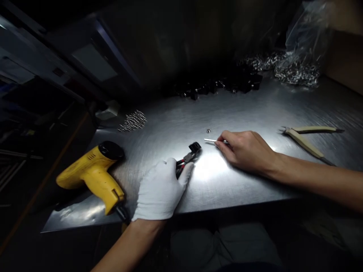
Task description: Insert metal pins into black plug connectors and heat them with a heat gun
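My left hand [160,189], in a white glove, is closed around a pair of pliers [187,158] with red and black handles. At the jaws of the pliers is a small black block-shaped part [194,147]. My bare right hand [246,151] pinches a thin, bright metal strip [210,140], its tip pointing left towards the black part but apart from it. What kind of tool or piece the strip is, I cannot make out. Just beyond its tip, a small shiny metal piece [208,131] lies on the metal table [170,117].
A yellow heat gun [93,170] lies at the left edge. Behind it rests a pile of thin metal pins [133,121]. Cream-handled cutters [307,139] lie open at right. Black parts [215,87] line the back, beside a clear bag [300,64] of small metal pieces.
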`<state>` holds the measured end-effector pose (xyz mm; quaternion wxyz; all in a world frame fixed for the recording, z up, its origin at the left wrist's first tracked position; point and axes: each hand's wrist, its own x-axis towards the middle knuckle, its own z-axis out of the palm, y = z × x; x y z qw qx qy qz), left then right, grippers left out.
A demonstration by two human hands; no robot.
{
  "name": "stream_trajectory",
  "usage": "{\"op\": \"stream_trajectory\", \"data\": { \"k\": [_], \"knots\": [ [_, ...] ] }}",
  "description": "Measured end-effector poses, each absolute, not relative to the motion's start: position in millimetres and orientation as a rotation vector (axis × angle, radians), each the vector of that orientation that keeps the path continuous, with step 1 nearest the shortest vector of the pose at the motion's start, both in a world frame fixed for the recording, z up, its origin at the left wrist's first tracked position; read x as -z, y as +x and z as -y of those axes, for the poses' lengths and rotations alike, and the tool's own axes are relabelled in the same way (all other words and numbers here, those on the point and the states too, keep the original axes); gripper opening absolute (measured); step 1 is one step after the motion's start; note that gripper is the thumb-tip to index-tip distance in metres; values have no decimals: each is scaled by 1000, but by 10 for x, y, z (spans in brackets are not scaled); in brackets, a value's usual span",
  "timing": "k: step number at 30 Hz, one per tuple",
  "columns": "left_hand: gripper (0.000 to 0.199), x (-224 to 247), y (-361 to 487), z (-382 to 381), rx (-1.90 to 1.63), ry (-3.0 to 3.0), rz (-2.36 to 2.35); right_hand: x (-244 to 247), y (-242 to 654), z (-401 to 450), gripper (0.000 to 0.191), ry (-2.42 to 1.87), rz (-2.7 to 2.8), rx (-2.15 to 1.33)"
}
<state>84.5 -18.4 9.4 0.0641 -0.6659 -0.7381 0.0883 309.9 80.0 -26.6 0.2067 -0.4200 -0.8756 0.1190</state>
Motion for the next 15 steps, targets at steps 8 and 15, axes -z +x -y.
{"op": "stream_trajectory", "data": {
  "k": [8,15],
  "knots": [
    [47,-217,640,142,134,-2074,2633,399,3083,-864,28,-1041,2371,-341],
    [46,-323,1253,642,433,-2508,2945,31,3246,-996,18,-1208,2275,-223]
  ]
}}
